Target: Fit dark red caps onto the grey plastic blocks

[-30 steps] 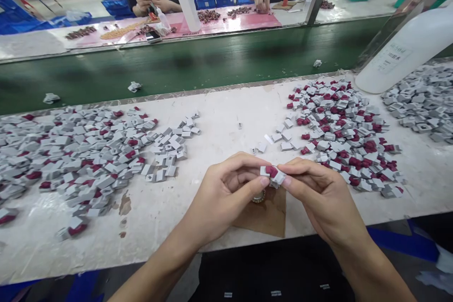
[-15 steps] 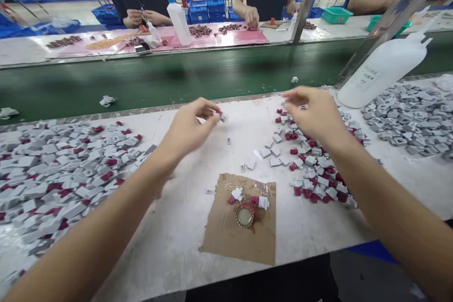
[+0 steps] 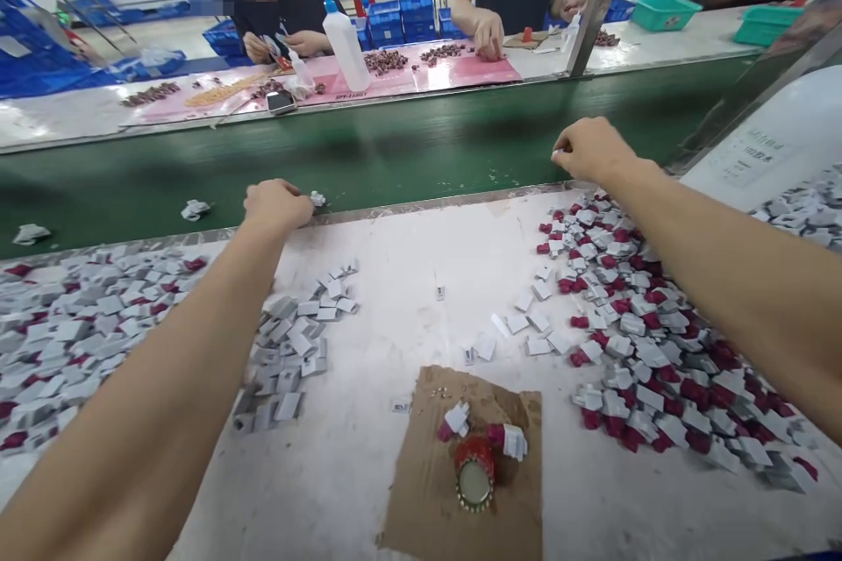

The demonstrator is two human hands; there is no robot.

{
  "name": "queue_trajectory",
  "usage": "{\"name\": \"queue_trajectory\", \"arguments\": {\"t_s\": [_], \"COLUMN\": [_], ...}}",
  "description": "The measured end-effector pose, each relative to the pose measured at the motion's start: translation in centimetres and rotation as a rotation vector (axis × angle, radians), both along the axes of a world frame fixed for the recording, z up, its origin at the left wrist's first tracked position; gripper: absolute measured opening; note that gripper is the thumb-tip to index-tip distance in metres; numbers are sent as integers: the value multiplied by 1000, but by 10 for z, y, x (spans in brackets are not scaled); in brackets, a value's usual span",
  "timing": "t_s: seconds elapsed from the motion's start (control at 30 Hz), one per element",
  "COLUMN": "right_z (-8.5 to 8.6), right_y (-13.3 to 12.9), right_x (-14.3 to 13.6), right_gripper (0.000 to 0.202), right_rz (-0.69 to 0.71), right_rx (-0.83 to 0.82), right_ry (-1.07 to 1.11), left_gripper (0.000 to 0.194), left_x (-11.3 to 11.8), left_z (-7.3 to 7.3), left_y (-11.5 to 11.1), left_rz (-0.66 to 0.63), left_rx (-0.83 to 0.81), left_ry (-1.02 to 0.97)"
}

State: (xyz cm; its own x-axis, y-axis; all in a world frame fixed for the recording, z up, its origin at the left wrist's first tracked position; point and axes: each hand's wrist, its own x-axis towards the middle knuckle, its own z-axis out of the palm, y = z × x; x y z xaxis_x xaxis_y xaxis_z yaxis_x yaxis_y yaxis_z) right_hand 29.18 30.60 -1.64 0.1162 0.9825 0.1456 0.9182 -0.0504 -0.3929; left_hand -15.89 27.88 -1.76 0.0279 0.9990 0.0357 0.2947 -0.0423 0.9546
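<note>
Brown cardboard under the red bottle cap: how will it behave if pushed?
The cardboard looks thin, so probably light and fairly bendable. Its dark stained patch may be softer. The red cap and two grey-and-maroon pieces on it could shift.

Stkd blue crates (image 3: 417, 16) bhd pink mat (image 3: 460, 74)

Left hand (image 3: 276, 206): bare, knuckles rounded.
Right hand (image 3: 592, 149): bare, slim at the wrist.
Forearms (image 3: 177, 377): uncovered, smooth, broadening from the wrists (any sleeves lie out of view).
</note>
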Motion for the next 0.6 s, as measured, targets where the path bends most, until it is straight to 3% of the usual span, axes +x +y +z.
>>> {"name": "queue_trajectory", "arguments": {"t_s": [0.07,0.1,0.13,0.17,0.2,0.27,0.33,0.43,0.6], "right_z": [16,25,33,39,44,46,39,23,2], "right_y": [-30,-50,-73,-98,-124,-177,-222,-273,-313], "right_x": [-11,-17,-23,-29,-35,-43,-47,-44,-39], "right_gripper": [51,47,41,33,26,16,21,31,29], "right_rz": [23,43,59,67,76,99,105,83,-56], "right_rx": [26,40,52,74,83,65,48,41,42], "right_ry": [83,151,214,320,389,491,590,684,784], "left_gripper": [47,41,36,36,34,27,26,29,29], "left_x": [19,32,47,62,78,106,127,147,183], "left_z": [7,10,11,11,10,5,-2,-9,-8], "left_y": [-24,-41,-62,-85,-109,-153,-185,-201,-177], "left_rz": [-27,-36,-71,-139,-220,-387,-545,-588,-483], "left_rx": [36,49,104,142,131,101,108,131,185], "left_ry": [128,185,369,535,573,576,620,675,662]}}
